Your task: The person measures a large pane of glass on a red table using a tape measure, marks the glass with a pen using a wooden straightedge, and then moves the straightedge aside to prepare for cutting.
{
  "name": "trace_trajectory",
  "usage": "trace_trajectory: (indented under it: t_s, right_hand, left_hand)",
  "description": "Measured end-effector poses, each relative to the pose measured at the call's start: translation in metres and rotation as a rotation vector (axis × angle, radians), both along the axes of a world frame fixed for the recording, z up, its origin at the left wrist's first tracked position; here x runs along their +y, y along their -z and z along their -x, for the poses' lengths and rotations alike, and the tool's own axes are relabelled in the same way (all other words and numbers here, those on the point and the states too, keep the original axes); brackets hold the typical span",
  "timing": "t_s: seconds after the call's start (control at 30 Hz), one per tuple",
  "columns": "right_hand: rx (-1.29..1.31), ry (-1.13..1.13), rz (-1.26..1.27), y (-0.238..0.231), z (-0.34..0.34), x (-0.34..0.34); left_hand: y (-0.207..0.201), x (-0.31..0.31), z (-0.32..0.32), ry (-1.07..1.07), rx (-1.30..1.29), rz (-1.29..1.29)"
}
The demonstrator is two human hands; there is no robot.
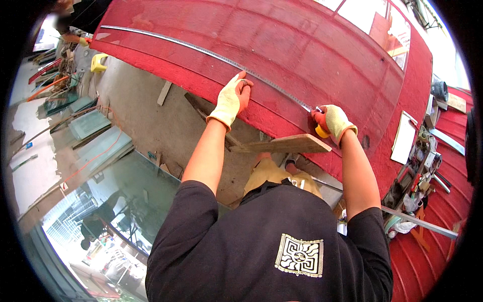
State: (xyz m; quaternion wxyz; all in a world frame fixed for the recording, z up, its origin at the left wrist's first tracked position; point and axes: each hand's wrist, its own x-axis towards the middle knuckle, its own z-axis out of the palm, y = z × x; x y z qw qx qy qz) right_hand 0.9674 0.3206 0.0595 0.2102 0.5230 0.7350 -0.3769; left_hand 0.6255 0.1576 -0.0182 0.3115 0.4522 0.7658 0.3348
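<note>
yellow stool-ish thing [94,62] off left, orange cord [121,132] snaking over stacked glass panes [89,124], dark bucket [439,90] plus messy clutter pile [419,173] on right lol

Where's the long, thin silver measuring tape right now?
In the head view, the silver measuring tape crosses the large red table from upper left to the yellow-and-red-gloved right hand, passing close to the similarly gloved left hand.
</note>
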Motion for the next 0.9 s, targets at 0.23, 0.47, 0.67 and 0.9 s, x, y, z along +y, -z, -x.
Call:
trace_trajectory:
  t_s: [0.23,0.47,0.67,0.9]
  right_hand:
    - [-0.008,-0.034,-0.009,-0.008,0.006,0.000]
    - [0.006,0.075,0.033,-0.002,-0.003,-0.001]
    - [0.115,0.116,0.114,0.003,-0.007,-0.005]
    - [0.076,0.042,0.111,-0.002,0.001,0.005]
  left_hand:
    - [0.018,-0.009,-0.001,0.039,-0.113,-0.152]
    - [0.000,-0.003,-0.010,0.053,-0.225,-0.060]
    - [-0.003,-0.006,-0.008,0.056,-0.009,-0.086]
    - [-0.004,-0.006,-0.008,0.105,0.299,-0.181]
